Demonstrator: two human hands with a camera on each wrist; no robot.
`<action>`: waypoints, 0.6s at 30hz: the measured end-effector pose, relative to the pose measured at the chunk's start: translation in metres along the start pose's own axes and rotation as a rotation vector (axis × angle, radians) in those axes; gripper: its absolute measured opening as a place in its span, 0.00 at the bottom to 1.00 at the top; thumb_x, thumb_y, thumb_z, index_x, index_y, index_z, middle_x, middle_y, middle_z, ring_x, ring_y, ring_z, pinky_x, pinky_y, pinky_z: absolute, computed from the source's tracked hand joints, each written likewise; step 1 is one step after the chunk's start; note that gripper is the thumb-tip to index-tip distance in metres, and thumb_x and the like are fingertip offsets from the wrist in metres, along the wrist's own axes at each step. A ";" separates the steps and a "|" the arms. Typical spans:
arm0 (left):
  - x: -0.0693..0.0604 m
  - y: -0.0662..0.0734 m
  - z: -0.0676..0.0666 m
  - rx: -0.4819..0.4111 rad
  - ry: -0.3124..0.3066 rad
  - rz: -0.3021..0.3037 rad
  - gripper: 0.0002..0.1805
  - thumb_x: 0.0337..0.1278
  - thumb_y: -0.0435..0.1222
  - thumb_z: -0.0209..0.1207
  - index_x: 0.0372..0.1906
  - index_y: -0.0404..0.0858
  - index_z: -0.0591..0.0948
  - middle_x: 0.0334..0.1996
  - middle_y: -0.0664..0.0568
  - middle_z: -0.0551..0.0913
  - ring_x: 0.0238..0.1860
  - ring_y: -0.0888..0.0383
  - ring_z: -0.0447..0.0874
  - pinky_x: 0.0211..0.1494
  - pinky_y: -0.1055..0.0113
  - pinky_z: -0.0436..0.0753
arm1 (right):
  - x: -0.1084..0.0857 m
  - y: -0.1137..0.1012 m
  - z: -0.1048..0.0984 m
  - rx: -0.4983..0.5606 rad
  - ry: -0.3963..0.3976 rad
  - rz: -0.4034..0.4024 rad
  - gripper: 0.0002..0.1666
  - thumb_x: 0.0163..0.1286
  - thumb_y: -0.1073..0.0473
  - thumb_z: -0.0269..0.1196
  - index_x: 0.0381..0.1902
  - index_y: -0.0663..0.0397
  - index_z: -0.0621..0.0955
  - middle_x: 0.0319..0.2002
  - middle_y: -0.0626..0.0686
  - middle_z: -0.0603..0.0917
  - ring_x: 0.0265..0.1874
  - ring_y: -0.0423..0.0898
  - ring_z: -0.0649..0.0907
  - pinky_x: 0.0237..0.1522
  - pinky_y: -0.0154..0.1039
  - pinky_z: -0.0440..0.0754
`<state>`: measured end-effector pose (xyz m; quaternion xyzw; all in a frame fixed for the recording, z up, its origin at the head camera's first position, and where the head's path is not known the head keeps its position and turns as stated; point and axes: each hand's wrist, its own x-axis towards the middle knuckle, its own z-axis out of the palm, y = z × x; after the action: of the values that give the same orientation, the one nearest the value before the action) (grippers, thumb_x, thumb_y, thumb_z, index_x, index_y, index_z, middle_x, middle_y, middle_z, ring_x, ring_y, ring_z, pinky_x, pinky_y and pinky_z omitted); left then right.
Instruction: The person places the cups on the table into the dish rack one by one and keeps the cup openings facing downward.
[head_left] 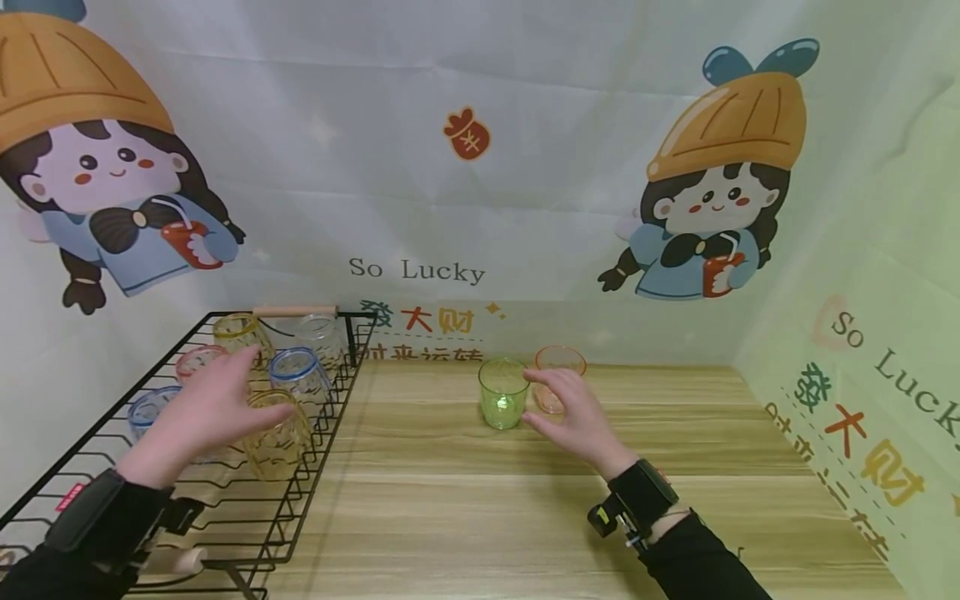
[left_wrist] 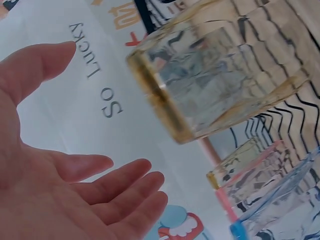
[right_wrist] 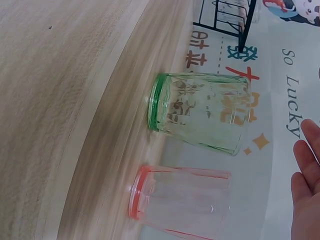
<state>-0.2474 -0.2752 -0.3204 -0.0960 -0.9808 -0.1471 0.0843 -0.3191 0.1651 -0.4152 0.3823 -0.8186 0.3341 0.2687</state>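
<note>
Over the black wire rack, the left hand (head_left: 206, 408) hovers with thumb and fingers spread, holding nothing. Below and beside it on the rack is a yellow glass (head_left: 276, 437); in the left wrist view that glass (left_wrist: 200, 85) is apart from the hand (left_wrist: 65, 175). The right hand (head_left: 577, 417) is at the right side of a green glass (head_left: 503, 398) standing upright on the table, fingers apart; whether it touches the glass cannot be told. In the right wrist view the fingers (right_wrist: 307, 160) are clear of the green glass (right_wrist: 200, 110). A pink-orange glass (head_left: 550, 398) stands just behind.
The wire rack (head_left: 300, 533) fills the left side, with upside-down glasses: a blue-rimmed one (head_left: 298, 375), a clear one (head_left: 322, 333), a yellow one (head_left: 238, 332), a pink one (head_left: 198, 360) and another blue one (head_left: 150, 410). A printed cloth (head_left: 540, 233) hangs behind the wooden table (head_left: 450, 517).
</note>
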 end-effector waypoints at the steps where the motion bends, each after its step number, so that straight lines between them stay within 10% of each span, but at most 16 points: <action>1: 0.000 0.001 -0.002 -0.004 0.002 -0.003 0.60 0.54 0.55 0.67 0.71 0.15 0.51 0.62 0.14 0.61 0.60 0.20 0.62 0.57 0.28 0.68 | 0.000 0.000 0.000 0.003 -0.001 0.001 0.34 0.54 0.63 0.76 0.59 0.65 0.78 0.55 0.60 0.82 0.56 0.58 0.77 0.61 0.56 0.73; 18: -0.008 0.022 -0.024 -0.036 0.076 0.029 0.62 0.51 0.56 0.69 0.74 0.20 0.49 0.62 0.18 0.64 0.53 0.28 0.72 0.57 0.29 0.69 | 0.004 -0.003 0.003 -0.018 -0.020 0.025 0.34 0.55 0.63 0.76 0.60 0.64 0.78 0.56 0.59 0.81 0.57 0.57 0.76 0.63 0.55 0.72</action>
<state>-0.2316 -0.2632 -0.2934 -0.1060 -0.9727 -0.1669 0.1220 -0.3199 0.1597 -0.4132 0.3730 -0.8289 0.3260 0.2598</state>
